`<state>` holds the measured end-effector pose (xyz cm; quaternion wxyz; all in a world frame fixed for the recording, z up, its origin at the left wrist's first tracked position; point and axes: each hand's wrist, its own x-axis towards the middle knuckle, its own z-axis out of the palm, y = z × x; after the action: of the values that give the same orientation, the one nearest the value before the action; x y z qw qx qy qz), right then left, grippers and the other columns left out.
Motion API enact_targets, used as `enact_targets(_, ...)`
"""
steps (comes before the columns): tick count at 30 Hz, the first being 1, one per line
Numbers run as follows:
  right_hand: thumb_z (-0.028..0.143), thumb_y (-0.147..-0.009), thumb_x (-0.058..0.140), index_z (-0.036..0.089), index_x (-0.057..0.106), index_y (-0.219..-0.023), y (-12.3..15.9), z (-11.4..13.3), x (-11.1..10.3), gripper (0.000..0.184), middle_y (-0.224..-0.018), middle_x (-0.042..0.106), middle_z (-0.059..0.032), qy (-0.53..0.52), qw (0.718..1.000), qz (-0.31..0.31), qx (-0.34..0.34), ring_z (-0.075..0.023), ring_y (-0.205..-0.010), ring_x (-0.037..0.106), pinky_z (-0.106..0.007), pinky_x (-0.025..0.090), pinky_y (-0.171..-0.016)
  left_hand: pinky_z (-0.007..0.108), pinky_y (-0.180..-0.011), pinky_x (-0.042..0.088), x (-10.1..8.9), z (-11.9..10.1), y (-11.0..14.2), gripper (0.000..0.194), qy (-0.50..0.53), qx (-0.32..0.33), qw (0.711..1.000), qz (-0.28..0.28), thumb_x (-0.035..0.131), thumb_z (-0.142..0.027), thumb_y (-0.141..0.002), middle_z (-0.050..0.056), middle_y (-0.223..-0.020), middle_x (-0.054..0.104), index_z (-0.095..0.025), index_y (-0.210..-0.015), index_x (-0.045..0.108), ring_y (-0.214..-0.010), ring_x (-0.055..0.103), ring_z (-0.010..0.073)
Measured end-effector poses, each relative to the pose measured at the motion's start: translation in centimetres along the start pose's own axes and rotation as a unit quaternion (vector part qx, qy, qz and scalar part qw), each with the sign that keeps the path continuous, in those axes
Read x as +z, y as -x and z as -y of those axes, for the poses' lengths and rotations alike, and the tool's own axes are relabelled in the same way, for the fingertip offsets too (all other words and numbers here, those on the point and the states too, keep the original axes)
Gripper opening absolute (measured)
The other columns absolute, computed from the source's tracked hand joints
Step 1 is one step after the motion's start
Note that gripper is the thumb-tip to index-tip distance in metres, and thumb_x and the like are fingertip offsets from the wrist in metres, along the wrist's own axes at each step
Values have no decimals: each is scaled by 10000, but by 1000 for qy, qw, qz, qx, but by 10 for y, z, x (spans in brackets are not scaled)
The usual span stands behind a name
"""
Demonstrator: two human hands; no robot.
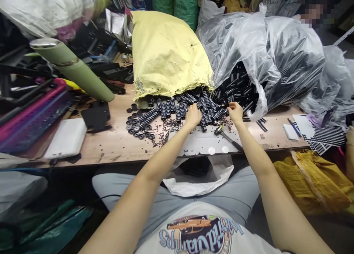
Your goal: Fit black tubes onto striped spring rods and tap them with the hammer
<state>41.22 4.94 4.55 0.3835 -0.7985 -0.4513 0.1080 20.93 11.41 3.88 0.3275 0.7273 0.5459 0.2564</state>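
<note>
My left hand point(193, 116) is closed, its fingers curled down into a pile of black cylinders with white checks point(178, 112). What those fingers hold, if anything, is hidden. At the pile's right side, by the mouth of a clear plastic bag, my right hand point(235, 112) has its fingertips pinched together against something dark that I cannot make out. Long black plastic pieces point(240, 86) fill that bag opening. Between my forearms lies a small hammer point(228, 138) with a dark handle. Black round wheel-like caps point(139, 130) and tiny black rings point(170, 130) are scattered left of my hands.
A yellow sack point(168, 51) spills the cylinders onto the wooden table point(110, 145). Big plastic bags point(298, 58) stand at the right. On the left are a green thermos point(80, 71), a white box point(66, 138) and a pink-rimmed basket point(35, 114). An open white bag point(193, 189) rests at my lap.
</note>
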Motion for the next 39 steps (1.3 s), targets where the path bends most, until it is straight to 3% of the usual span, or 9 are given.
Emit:
enact_targets(3, 353, -667, 738, 202, 538, -881, 47, 8, 10, 329, -763, 636, 20, -306, 946, 94, 48, -125, -705, 601, -254, 480, -675, 252, -600, 483, -6, -2, 24, 286, 256, -22, 965, 50, 492, -206, -907, 67, -940, 626, -161, -1190, 504, -639, 599, 123)
enact_targets(5, 463, -617, 771, 216, 523, -852, 79, 18, 16, 422, -720, 606, 39, -367, 912, 170, 65, -112, -632, 579, -241, 473, -604, 193, -444, 381, -12, -6, 43, 227, 386, -43, 916, 98, 577, -272, -864, 3, -735, 579, -148, -1052, 552, -469, 485, 73)
enact_targets(8, 535, -598, 782, 230, 542, -1040, 111, 37, 15, 588, -962, 654, -35, -283, 939, 190, -43, -193, -886, 637, -348, 522, -769, 161, -365, 266, -21, -10, 69, 247, 462, -57, 875, 131, 732, -284, -722, -63, -537, 466, -147, -811, 547, -381, 377, 40)
enact_targets(10, 478, -539, 842, 241, 476, -1262, 119, 50, 7, 844, -1278, 562, -102, -149, 957, 176, -179, -279, -1221, 513, -468, 434, -996, 158, -349, 238, -25, -8, 81, 283, 466, -65, 870, 144, 771, -281, -669, -82, -477, 427, -154, -750, 532, -358, 358, 36)
enact_targets(14, 359, -549, 863, 204, 286, -1458, 120, 64, -4, 1087, -1494, 343, -154, 39, 932, 177, -314, -329, -1400, 301, -529, 251, -1150, 165, -330, 231, -30, -1, 91, 290, 466, -65, 870, 147, 759, -337, -687, -80, -472, 450, -155, -784, 555, -334, 348, 38)
enact_targets(17, 413, -568, 855, 160, 193, -1490, 123, 60, -1, 1164, -1477, 338, -190, 34, 933, 165, -317, -332, -1402, 295, -523, 263, -1160, 175, -326, 259, -34, 4, 96, 343, 511, -63, 845, 144, 673, -450, -764, -34, -580, 547, -147, -904, 597, -366, 417, 55)
enact_targets(22, 565, -575, 818, 153, 143, -1493, 144, 56, -1, 1211, -1467, 311, -210, -44, 934, 161, -317, -328, -1408, 280, -516, 323, -1142, 157, -317, 223, -41, 5, 105, 472, 539, -99, 823, 147, 601, -452, -801, -71, -503, 482, -174, -1183, 586, -339, 387, 63)
enact_targets(30, 576, -574, 815, 185, 141, -1489, 159, 68, 0, 1203, -1487, 327, -186, -64, 915, 193, -349, -330, -1436, 249, -528, 253, -1183, 226, -420, 462, -33, -5, 114, 249, 589, -152, 787, 107, 569, -338, -722, -15, -563, 572, -130, -836, 642, -437, 554, 121)
enact_targets(39, 540, -567, 833, 183, 136, -1499, 163, 62, -2, 1217, -1514, 296, -191, -99, 923, 234, -290, -302, -1427, 289, -475, 258, -1187, 231, -369, 464, -34, -14, 120, 197, 563, -206, 789, 135, 578, -336, -733, -26, -526, 535, -142, -761, 567, -388, 551, 131)
